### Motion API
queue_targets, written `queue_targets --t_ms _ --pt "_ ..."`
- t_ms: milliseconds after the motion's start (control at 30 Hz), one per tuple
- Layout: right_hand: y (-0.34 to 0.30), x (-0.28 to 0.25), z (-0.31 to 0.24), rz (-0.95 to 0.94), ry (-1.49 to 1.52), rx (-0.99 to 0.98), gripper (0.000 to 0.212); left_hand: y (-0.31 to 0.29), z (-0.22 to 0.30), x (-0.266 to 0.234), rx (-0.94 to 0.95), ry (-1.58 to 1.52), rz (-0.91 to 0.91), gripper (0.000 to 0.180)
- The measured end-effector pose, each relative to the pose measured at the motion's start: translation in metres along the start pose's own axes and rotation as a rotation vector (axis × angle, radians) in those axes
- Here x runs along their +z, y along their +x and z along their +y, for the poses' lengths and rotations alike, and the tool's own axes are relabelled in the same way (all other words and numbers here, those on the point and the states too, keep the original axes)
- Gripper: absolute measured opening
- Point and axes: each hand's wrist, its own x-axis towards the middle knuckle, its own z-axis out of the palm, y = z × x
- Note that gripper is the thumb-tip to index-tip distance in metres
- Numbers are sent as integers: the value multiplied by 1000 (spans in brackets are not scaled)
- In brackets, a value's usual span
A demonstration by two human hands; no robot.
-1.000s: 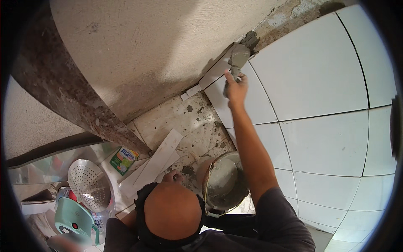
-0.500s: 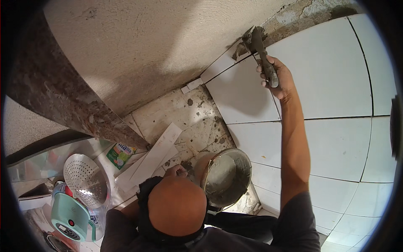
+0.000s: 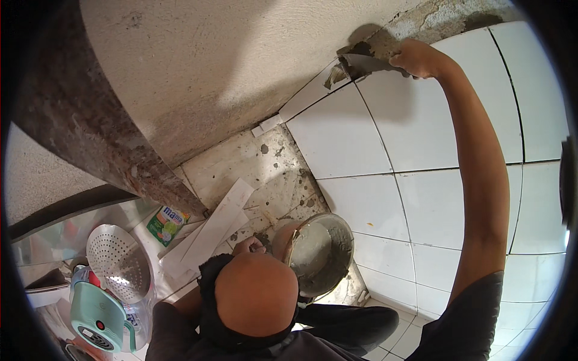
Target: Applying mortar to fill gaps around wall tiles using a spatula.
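My right hand (image 3: 419, 59) reaches up to the top edge of the wall tiles, closed round a putty knife (image 3: 367, 64). The handle is mostly hidden in my fist. The blade lies flat along the joint between the rough wall and a white tile (image 3: 421, 120), touching grey mortar (image 3: 335, 76) smeared over the narrow corner tile strip (image 3: 313, 93). Low down, my left hand (image 3: 249, 245) is closed with its fingers curled; what they hold, if anything, is hidden. Beside it stands a bucket (image 3: 325, 249) with wet grey mortar inside.
Cut tile strips (image 3: 226, 216) lie on the mortar-spotted floor (image 3: 265, 162). At left are a green packet (image 3: 165, 225), a perforated metal skimmer (image 3: 120, 262) and a mint-green appliance (image 3: 96, 316). A stone slab (image 3: 102, 114) juts in from the upper left. A bare rounded shape (image 3: 257, 295) covers part of my left arm.
My right hand has moved up and right. The putty knife has turned from steeply upright to nearly level, its blade still at the mortared corner. My left hand stays low by the bucket.
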Motion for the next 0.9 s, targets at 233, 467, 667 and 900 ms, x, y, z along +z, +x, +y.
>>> queue_targets --t_ms 233,467,667,900 --pt "16 2 -4 19 -47 28 28 -9 -7 -6 -38 34 27 29" --pt "14 -10 -1 164 -253 -200 27 -15 1 -7 22 48 67 18" --pt "16 10 -25 174 -399 -97 24 -18 1 -7 -3 12 58 19" --pt "14 10 -26 237 -358 -35 21 -19 -1 -7 19 23 111 17"
